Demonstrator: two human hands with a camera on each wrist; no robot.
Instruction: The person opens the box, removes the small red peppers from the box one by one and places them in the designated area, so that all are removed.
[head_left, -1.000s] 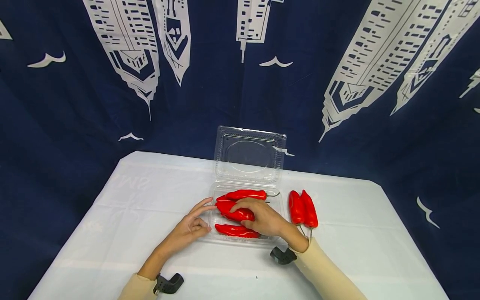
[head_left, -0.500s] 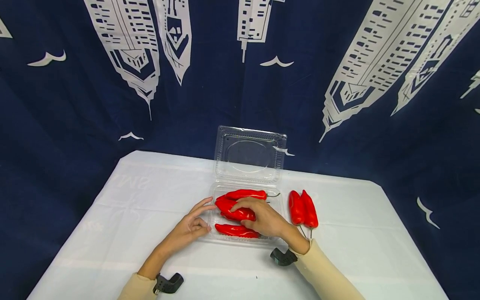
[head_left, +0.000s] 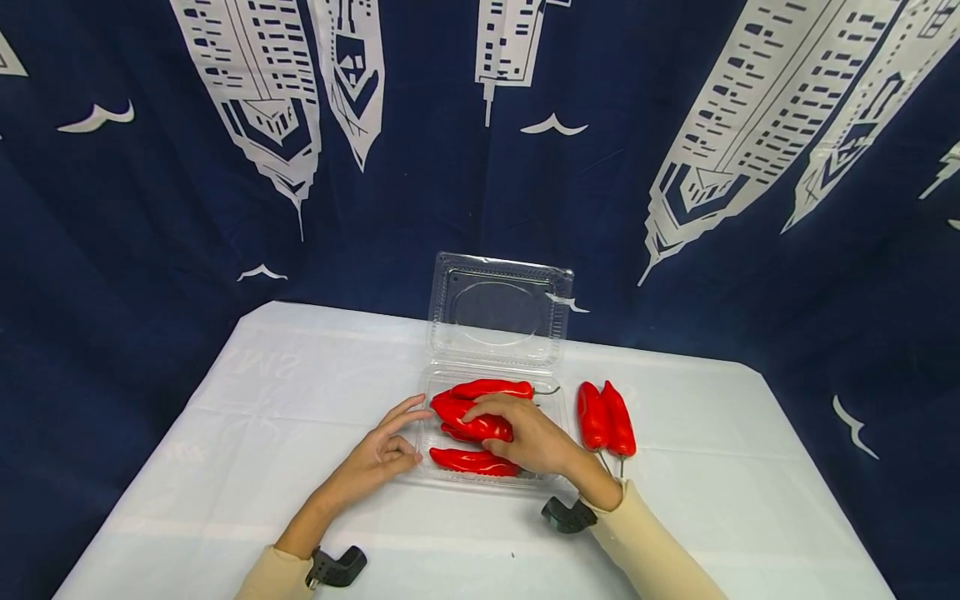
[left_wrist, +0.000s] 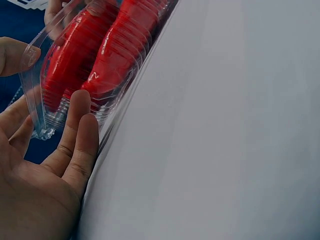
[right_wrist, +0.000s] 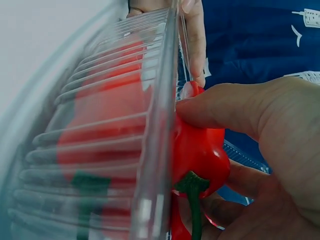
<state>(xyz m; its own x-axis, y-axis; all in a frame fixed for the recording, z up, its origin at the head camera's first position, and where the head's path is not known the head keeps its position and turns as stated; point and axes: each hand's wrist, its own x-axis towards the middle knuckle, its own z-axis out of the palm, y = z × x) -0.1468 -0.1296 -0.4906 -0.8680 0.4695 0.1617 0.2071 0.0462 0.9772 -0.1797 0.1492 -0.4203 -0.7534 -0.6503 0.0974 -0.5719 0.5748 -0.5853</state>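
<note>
My right hand (head_left: 525, 435) grips a red chili pepper (head_left: 461, 414) inside a clear plastic clamshell box (head_left: 558, 417). In the right wrist view the held pepper (right_wrist: 202, 155) shows its green stem beside the box wall, thumb on top and fingers below. Another red pepper (head_left: 454, 432) shows partly beneath it. One pepper (head_left: 491, 388) lies along the far side of the box, another (head_left: 472, 462) along the near side. My left hand (head_left: 375, 454) touches the box's left edge; in the left wrist view its extended fingers (left_wrist: 80, 107) rest against the ribbed wall.
The box's clear lid (head_left: 498, 308) stands raised at the back. Two more red peppers (head_left: 592, 417) lie side by side on the white table (head_left: 225, 467), right of the box. A dark blue printed cloth (head_left: 420, 200) hangs behind.
My right hand and the held pepper have shifted very slightly to the right, and more of the pepper beneath shows. The left hand stays at the box edge.
</note>
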